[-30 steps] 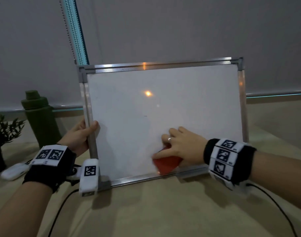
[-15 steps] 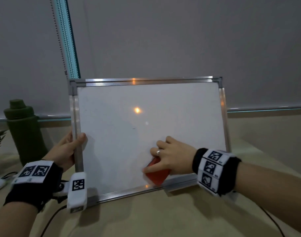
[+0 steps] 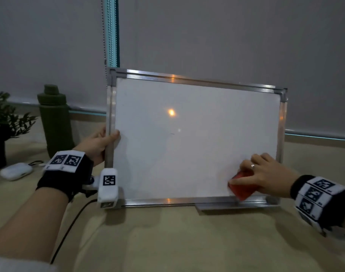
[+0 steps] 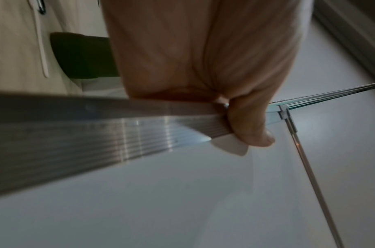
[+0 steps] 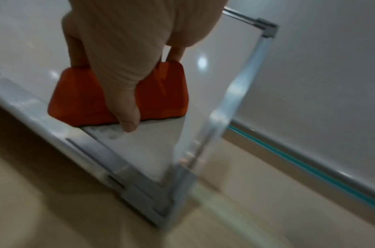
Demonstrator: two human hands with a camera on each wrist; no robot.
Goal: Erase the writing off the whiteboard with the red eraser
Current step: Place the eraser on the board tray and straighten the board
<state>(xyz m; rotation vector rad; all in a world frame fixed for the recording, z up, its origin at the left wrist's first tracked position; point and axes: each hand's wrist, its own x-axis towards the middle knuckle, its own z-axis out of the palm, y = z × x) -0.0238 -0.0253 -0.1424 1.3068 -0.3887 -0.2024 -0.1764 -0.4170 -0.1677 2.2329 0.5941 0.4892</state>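
A whiteboard (image 3: 195, 142) in a silver frame stands upright on the beige table. Its surface looks almost blank, with one tiny dark mark (image 3: 172, 133) near the middle. My left hand (image 3: 98, 143) grips the left frame edge (image 4: 139, 127), thumb (image 4: 249, 127) over the front. My right hand (image 3: 264, 174) holds the red eraser (image 3: 242, 186) against the board's lower right part, just above the bottom rail. In the right wrist view the eraser (image 5: 156, 97) sits flat on the board, thumb (image 5: 127, 107) across it, with a faint grey smudge (image 5: 110, 132) below it.
A dark green bottle (image 3: 55, 118) and a potted plant (image 3: 2, 124) stand at the back left. A small white case (image 3: 15, 171) lies on the table (image 3: 187, 242) beside them. A grey roller blind (image 3: 226, 36) hangs behind the board. A black cable (image 3: 67, 230) runs from my left wrist.
My right hand has slid the eraser rightward along the board's bottom, from the lower middle to near the lower right corner. My left hand keeps its grip on the left frame.
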